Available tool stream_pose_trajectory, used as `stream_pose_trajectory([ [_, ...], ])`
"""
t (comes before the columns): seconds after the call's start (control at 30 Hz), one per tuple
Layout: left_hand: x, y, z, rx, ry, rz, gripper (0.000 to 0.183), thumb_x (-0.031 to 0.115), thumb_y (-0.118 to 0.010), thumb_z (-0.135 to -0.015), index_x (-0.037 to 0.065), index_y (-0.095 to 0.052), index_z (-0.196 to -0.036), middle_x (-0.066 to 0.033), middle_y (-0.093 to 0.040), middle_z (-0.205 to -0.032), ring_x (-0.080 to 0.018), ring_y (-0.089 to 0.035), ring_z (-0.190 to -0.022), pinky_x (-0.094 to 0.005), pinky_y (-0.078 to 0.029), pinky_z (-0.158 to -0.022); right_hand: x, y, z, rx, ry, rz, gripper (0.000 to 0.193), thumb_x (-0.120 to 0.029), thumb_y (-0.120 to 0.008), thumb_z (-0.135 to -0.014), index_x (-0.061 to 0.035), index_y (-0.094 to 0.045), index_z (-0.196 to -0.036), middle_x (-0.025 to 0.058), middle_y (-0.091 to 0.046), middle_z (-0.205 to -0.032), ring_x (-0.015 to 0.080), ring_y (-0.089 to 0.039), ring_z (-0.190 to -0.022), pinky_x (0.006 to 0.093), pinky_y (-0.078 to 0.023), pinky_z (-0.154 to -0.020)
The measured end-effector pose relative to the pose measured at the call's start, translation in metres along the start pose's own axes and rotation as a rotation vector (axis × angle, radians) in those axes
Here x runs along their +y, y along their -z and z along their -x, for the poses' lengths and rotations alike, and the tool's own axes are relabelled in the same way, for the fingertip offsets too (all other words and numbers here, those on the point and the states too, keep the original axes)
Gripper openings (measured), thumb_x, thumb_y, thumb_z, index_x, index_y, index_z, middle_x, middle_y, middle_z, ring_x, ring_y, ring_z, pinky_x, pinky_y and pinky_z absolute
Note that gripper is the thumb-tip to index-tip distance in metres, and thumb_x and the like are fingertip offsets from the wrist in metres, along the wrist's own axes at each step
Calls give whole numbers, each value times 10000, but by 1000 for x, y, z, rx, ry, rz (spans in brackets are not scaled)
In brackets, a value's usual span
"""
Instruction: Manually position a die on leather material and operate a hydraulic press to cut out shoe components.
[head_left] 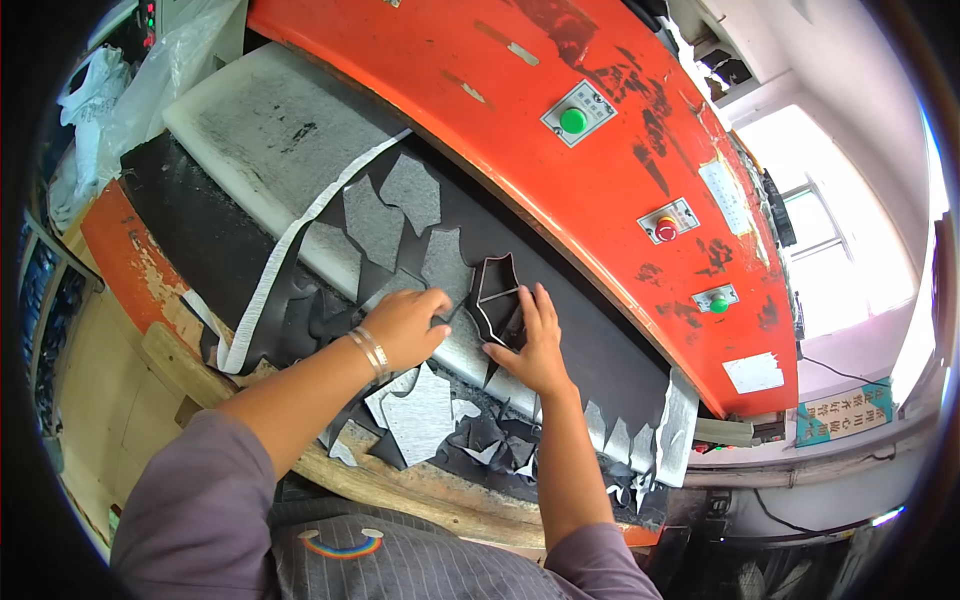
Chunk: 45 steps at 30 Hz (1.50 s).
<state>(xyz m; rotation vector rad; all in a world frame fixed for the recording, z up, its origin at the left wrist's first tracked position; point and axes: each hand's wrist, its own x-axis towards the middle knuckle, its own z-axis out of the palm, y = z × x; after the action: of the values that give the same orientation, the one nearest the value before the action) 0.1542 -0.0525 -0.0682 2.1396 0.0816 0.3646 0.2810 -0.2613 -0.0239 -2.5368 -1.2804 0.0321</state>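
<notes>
A metal-edged cutting die (497, 290) with an angular outline and a crossbar stands on a black sheet (590, 320) of soft material. My right hand (535, 345) grips the die's near right side, thumb at its near end and fingers along its edge. Left of the die, my left hand (405, 330) is closed, fingertips pinching a dark bit of the sheet material; the fingers partly hide it. Beyond my left hand, angular openings cut through the sheet show the grey board (375, 225) beneath. Cut pieces with pale undersides (418, 415) lie nearer me, below my left wrist.
An orange machine beam (560, 180) with green buttons (573, 121) and a red button (665, 229) spans the far side. Dark scraps (490, 440) lie along the near edge, beside a wooden rail (400, 490). A plastic bag (165, 85) is at far left.
</notes>
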Motion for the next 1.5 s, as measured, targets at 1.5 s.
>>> stream_pose_trajectory([
  [1.5,19,-33,-9,186,-89,-56,450,6,-486,-800,17,-462,-1250,-122,-625,-1150,-275,-548,-1089,-419,-335,-958,17,-16,17,137,-338,-55,1103,-408,-792,-609,40,-210,-1432,238,-388,-1405,338,-369,-1324,512,-203,-1094],
])
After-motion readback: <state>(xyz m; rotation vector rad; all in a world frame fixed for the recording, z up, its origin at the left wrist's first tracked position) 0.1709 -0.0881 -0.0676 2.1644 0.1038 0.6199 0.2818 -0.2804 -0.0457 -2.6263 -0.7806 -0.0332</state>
